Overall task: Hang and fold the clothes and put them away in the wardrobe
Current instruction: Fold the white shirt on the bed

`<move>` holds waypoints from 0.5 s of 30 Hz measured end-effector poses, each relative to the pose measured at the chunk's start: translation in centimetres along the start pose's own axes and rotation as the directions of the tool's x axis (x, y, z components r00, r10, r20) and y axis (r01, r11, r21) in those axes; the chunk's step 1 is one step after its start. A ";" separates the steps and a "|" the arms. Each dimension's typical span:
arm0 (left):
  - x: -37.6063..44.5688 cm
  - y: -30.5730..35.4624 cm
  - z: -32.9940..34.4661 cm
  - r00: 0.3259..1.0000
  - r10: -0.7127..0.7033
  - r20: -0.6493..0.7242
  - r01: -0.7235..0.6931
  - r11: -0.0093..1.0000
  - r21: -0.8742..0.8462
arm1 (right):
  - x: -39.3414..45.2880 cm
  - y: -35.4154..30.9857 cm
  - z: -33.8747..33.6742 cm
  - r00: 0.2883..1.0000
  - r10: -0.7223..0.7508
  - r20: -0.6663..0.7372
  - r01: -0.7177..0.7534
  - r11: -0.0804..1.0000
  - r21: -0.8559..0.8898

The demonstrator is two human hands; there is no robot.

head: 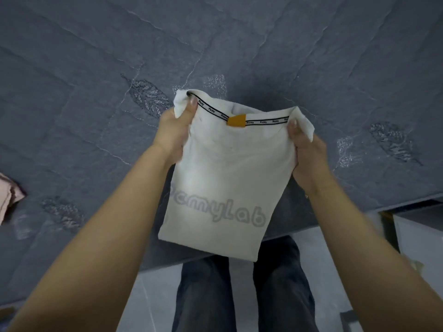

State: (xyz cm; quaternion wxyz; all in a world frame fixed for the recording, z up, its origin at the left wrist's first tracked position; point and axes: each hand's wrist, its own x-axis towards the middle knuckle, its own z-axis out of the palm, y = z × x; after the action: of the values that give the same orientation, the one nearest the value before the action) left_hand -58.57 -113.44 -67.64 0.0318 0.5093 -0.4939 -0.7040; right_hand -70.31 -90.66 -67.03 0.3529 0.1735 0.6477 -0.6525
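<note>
Over the bed [239,44], with its grey-blue quilted cover, you stand at the near edge, both arms stretched forward. One folded white shirt [223,183] hangs between them, above the bed's edge, collar uppermost. Your left hand [173,135] is closed on the collar's left corner, your right hand [305,152] on its right corner. One pink cloth [9,195] lies far left.

A grey quilted bed [239,44] with embroidered leaves stands on pale floor tiles [153,295].
</note>
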 end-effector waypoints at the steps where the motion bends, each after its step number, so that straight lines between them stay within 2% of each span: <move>1: -1.6 0.5 -0.1 0.998 0.051 -0.028 -0.050 0.999 0.011 | -1.1 -0.5 -0.1 1.000 -0.005 0.021 0.005 1.000 0.003; 6: -11.0 3.0 -0.4 0.947 0.210 -0.244 -0.197 0.977 0.077 | -7.3 -4.5 -0.4 0.978 -0.001 0.207 0.005 1.000 -0.017; 12: -24.6 5.6 -0.8 0.834 0.271 -0.481 -0.332 0.942 -0.044 | -16.5 -11.4 0.4 0.908 -0.042 0.418 0.089 0.992 -0.093; 15: -31.3 6.5 -1.2 0.772 0.229 -0.593 -0.401 0.900 -0.174 | -21.0 -14.7 1.6 0.863 -0.044 0.503 0.126 0.983 -0.132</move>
State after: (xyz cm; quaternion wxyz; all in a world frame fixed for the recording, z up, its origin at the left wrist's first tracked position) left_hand -45.64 -100.43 -41.48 0.3680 0.5911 -0.4327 -0.5727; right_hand -65.50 -88.51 -41.95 0.4913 -0.0582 0.5923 -0.6359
